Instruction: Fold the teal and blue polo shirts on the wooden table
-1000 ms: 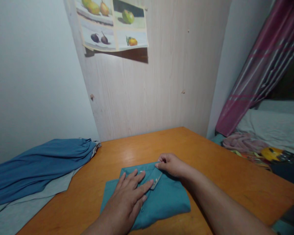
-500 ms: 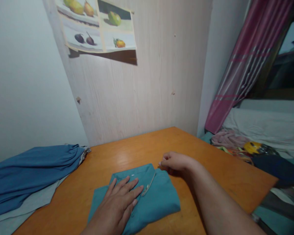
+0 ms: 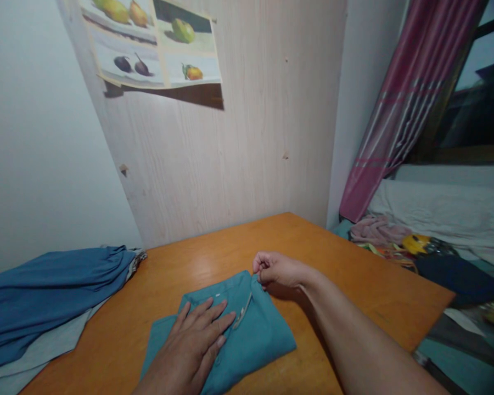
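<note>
A folded teal shirt [image 3: 255, 334] lies on the orange wooden table [image 3: 354, 274], its collar toward the wall. My left hand [image 3: 193, 343] rests flat on the shirt's left half, fingers stretched out and slightly apart. My right hand [image 3: 276, 270] is at the collar's far right corner, fingers curled and pinching the edge of the teal cloth.
A blue garment [image 3: 49, 291] lies over a grey cloth [image 3: 37, 351] at the table's left end. A pale wood panel with a fruit poster [image 3: 156, 44] stands behind the table. To the right are a striped curtain [image 3: 407, 109] and a bed [image 3: 448, 214] strewn with clothes.
My view has swung to the right, so everything sits further left in frame. My right hand lifted off the collar, then closed on its corner. My left hand stayed flat on the shirt.
</note>
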Motion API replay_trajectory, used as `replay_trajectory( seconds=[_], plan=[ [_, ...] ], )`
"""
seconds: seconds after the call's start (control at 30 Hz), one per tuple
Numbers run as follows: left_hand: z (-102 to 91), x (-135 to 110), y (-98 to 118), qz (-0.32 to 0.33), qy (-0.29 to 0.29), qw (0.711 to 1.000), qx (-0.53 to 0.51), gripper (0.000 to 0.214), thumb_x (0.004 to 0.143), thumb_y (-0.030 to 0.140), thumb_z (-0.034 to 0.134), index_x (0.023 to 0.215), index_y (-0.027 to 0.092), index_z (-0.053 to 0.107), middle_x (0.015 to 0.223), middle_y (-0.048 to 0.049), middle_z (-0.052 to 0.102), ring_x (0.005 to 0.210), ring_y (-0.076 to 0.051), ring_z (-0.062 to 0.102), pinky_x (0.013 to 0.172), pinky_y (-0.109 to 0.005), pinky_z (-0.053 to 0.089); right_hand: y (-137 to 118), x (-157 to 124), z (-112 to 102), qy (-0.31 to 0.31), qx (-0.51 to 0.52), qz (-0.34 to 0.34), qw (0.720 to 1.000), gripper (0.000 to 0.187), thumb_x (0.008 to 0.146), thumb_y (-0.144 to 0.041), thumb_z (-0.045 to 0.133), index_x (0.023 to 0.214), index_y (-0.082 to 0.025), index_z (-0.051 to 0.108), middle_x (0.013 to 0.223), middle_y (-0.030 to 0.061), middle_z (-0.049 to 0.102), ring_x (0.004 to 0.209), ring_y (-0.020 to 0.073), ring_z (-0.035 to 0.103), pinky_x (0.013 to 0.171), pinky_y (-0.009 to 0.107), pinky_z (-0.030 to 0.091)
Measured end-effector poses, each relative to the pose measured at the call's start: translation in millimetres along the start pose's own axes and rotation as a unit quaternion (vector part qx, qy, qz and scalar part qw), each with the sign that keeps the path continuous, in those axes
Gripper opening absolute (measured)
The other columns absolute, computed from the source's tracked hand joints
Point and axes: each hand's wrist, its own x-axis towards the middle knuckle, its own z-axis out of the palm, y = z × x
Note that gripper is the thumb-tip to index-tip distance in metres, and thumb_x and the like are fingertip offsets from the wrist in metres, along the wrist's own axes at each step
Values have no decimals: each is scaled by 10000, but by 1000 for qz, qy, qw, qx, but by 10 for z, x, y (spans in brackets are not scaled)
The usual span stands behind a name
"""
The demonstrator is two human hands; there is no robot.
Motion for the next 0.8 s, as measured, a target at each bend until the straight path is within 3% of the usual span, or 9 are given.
replay_trajectory(
  seconds=[0.2,0.4,0.6,0.8],
  plan=[
    [-41,22,42,-11,-19,1000,-1,494,1014,322,434,1472,496,368,1518,45,472,1406,-286,430,1113,-677,324,113,50,-35,55,-172,17,983,250,584,-25,571,776,-187,575,638,-57,539,563,91,460,503,197,293],
    [-77,40,76,-22,-37,999,-9,467,1026,335,400,1468,486,387,1532,42,454,1422,-283,405,1137,-683,281,142,42,-50,84,-210,25,974,210,579,-29,588,717,-188,574,622,-53,556,593,97,466,529,208,280],
    [-94,46,106,-42,-45,997,-42,444,1025,361,407,1446,499,416,1528,52,459,1430,-281,392,1152,-684,244,62,-8,-100,156,-211,31,964,97,710,-110,537,666,-191,506,578,-42,508,556,97,438,517,223,281],
    [-134,70,156,-55,-50,995,-61,424,1024,368,404,1432,471,458,1518,39,477,1429,-279,392,1169,-679,197,5,-171,44,179,-250,49,950,147,750,-186,569,619,-198,505,571,-10,532,543,120,457,529,257,288]
  ],
)
